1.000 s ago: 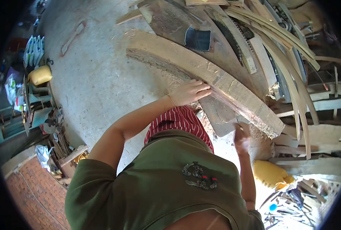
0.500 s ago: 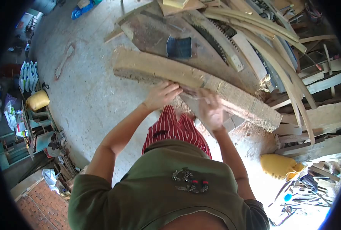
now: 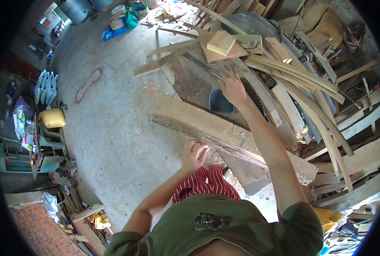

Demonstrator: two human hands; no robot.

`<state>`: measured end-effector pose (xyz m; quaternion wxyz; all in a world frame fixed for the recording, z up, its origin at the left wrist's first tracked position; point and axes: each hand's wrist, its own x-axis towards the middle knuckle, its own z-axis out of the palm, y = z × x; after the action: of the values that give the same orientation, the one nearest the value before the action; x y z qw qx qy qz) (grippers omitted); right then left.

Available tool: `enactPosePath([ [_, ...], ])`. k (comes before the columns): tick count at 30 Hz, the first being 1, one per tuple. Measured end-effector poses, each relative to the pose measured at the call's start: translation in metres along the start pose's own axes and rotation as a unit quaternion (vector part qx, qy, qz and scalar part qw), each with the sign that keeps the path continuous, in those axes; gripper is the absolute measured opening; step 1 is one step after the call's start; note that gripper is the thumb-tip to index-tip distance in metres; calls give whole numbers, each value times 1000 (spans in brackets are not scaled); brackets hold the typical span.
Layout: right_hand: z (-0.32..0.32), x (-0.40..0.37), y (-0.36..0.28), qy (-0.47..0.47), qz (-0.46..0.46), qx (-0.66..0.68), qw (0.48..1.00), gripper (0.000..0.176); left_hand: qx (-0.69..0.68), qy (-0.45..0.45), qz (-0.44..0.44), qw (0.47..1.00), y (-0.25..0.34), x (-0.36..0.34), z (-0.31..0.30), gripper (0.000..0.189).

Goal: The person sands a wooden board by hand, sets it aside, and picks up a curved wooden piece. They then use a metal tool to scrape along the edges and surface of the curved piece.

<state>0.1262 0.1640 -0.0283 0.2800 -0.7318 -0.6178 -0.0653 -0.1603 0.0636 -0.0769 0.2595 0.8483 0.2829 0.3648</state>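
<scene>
A long, thick wooden beam lies across in front of me, its near side rough and darker. My left hand is just short of that near side, fingers loosely curled, with nothing showing in them. My right hand reaches over the beam to the worn wooden board behind it. Its fingers close at the near end of a slim metal tool, largely covering that end. Beside the right wrist, a dark blue curved piece rests on the board.
Curved wooden strips and planks pile up on the right. A pale wooden block sits on a flat piece behind the board. At left are a yellow jerrycan and a cluttered shelf. Wood shavings lie near the beam.
My right hand has left the beam and moved forward to the tool on the board. The left hand has drawn back from the beam's near side and curled. The view has shifted.
</scene>
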Motion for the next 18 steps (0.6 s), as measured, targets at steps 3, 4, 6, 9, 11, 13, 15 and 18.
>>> enactPosePath([
  [3,48,35,-6,-82,52,-91,991,38,-121,116,-210,963,-31,-23,3,29],
  [4,54,45,-6,-81,63,-95,990,38,-207,196,-338,897,-38,-24,3,35],
  [6,62,57,-6,-187,119,-110,969,40,-212,262,-404,850,-43,-2,-19,50],
  [9,42,54,-14,-148,66,-146,976,42,-103,267,-327,901,-69,35,-55,55],
  [11,-7,36,-28,-160,89,-111,977,45,35,210,-228,950,-85,65,-84,50],
  [13,-40,-4,-30,-147,113,-55,981,49,97,170,-154,969,-83,91,-93,45],
  [15,-81,-49,-26,-147,153,-48,976,49,169,68,-54,982,-67,118,-93,36],
  [18,-137,-136,-15,-99,159,-63,980,48,186,-58,107,975,-35,131,-61,31],
])
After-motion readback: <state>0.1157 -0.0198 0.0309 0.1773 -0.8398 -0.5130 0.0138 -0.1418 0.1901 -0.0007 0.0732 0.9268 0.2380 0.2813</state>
